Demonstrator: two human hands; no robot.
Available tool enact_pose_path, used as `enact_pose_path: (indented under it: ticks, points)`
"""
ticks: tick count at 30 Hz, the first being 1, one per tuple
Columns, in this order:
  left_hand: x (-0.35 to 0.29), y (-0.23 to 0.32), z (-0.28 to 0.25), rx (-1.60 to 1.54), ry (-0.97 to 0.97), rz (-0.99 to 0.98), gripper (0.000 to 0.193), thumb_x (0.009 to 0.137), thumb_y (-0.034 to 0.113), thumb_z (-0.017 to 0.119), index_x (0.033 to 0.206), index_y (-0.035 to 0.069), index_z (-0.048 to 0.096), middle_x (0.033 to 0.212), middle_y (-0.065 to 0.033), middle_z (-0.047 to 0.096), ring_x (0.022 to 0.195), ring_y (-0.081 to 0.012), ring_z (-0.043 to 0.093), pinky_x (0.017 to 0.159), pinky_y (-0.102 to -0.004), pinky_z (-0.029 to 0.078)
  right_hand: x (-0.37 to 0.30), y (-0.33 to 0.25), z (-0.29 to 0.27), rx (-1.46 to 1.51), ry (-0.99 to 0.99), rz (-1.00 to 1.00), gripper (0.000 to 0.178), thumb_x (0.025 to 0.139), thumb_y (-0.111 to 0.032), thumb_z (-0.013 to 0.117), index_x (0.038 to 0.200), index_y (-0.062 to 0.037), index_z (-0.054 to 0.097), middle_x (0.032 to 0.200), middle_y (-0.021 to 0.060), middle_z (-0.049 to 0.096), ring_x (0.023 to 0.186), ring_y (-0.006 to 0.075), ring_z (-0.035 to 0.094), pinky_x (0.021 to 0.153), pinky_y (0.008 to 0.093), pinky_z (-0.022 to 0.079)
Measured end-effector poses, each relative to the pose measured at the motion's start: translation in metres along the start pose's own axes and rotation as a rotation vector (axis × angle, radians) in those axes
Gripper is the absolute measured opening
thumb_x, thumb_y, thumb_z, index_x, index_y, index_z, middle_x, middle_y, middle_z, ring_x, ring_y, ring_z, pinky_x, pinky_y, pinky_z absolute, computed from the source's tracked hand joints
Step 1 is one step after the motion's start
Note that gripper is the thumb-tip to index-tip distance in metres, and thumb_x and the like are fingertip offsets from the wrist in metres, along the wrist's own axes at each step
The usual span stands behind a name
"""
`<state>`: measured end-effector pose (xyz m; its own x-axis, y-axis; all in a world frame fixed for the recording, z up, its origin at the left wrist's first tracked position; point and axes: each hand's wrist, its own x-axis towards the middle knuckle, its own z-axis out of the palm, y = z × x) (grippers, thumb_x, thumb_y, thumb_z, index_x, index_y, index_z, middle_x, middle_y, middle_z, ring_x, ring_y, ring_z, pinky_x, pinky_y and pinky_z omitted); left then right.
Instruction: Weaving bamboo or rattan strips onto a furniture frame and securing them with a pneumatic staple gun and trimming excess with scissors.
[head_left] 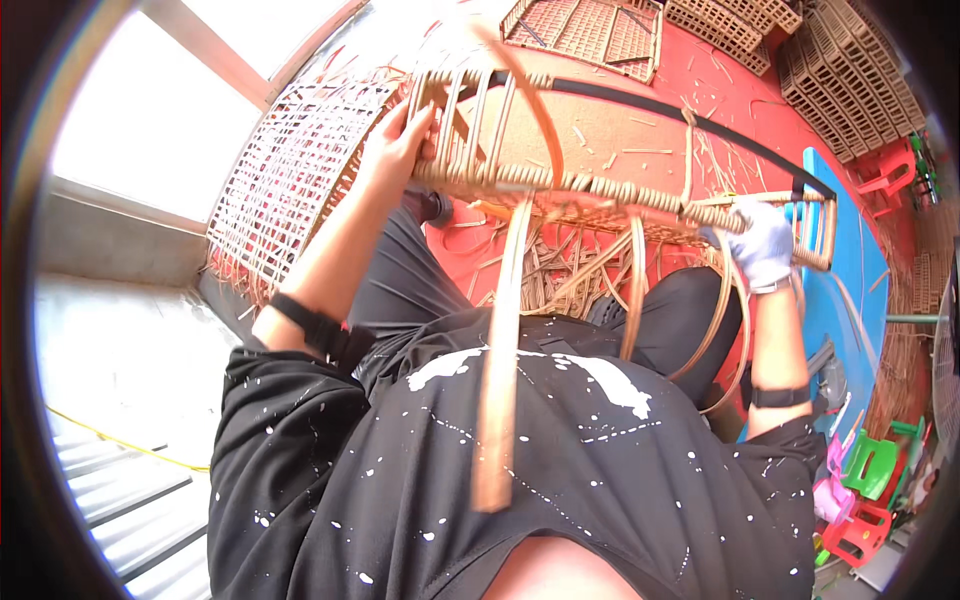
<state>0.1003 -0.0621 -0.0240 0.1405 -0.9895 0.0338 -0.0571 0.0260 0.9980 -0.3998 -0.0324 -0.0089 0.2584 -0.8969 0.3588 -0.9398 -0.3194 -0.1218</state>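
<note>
Across my lap lies a wicker frame (pixel 590 187), its near rail wrapped in tan strips and its far bar black and partly bare. At its left end my bare left hand (pixel 400 140) is closed round the wrapped bars. My right hand (pixel 762 245), in a white glove, is closed on the near rail by the right end; whether it also pinches a strip I cannot make out. Loose rattan strips (pixel 505 370) hang from the rail over my shirt, one broad and blurred. Another blurred strip (pixel 540 105) arcs above the frame.
A woven lattice panel (pixel 300 165) stands at the left by the window. Cut strips (pixel 570 265) litter the red floor. A finished lattice piece (pixel 590 35) lies beyond, with stacked wicker pieces (pixel 850 75) at the far right. A blue board (pixel 850 290) and small plastic stools (pixel 870 468) are on the right.
</note>
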Motion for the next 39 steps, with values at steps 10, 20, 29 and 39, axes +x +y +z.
enact_pose_path:
  ticks: [10, 20, 29, 39]
  points:
    - [-0.097, -0.038, 0.023, -0.061, 0.123, 0.071, 0.037, 0.105, 0.014, 0.058, 0.137, -0.001, 0.049, 0.09, -0.0019, 0.064, 0.071, -0.0065, 0.059, 0.064, -0.0226, 0.049, -0.079, -0.008, -0.003, 0.04, -0.04, -0.036, 0.051, 0.053, -0.039, 0.095, 0.079, -0.0091, 0.063, 0.075, 0.0122, 0.063, 0.075, 0.0357, 0.064, 0.071, 0.0441, 0.051]
    - [-0.11, -0.018, 0.02, 0.202, 0.128, 0.355, 0.048, 0.1, 0.013, 0.065, 0.143, 0.004, 0.047, 0.115, -0.0097, 0.063, 0.105, -0.0186, 0.064, 0.087, -0.0317, 0.055, -0.036, -0.066, -0.102, 0.382, -0.49, -0.217, 0.061, 0.074, -0.028, 0.086, 0.126, -0.005, 0.063, 0.122, 0.0173, 0.064, 0.116, 0.0358, 0.062, 0.102, 0.0432, 0.049]
    - [-0.133, 0.031, 0.024, 0.786, -0.33, 0.822, 0.04, 0.077, 0.018, 0.081, 0.116, 0.016, 0.073, 0.117, -0.005, 0.065, 0.119, -0.0291, 0.058, 0.104, -0.0422, 0.046, 0.028, -0.091, -0.146, 0.522, -0.535, -0.112, 0.087, 0.069, -0.031, 0.09, 0.139, 0.0056, 0.052, 0.132, 0.0161, 0.06, 0.125, 0.0293, 0.058, 0.111, 0.0437, 0.042]
    - [-0.127, 0.032, 0.055, 0.679, -0.572, 0.898, 0.035, 0.075, 0.018, 0.077, 0.11, 0.02, 0.076, 0.117, -0.001, 0.063, 0.113, -0.0254, 0.059, 0.1, -0.045, 0.045, 0.026, -0.155, -0.058, 0.862, -0.542, -0.456, 0.071, 0.073, -0.025, 0.09, 0.133, 0.0007, 0.06, 0.131, 0.0163, 0.062, 0.123, 0.031, 0.06, 0.106, 0.0422, 0.046]
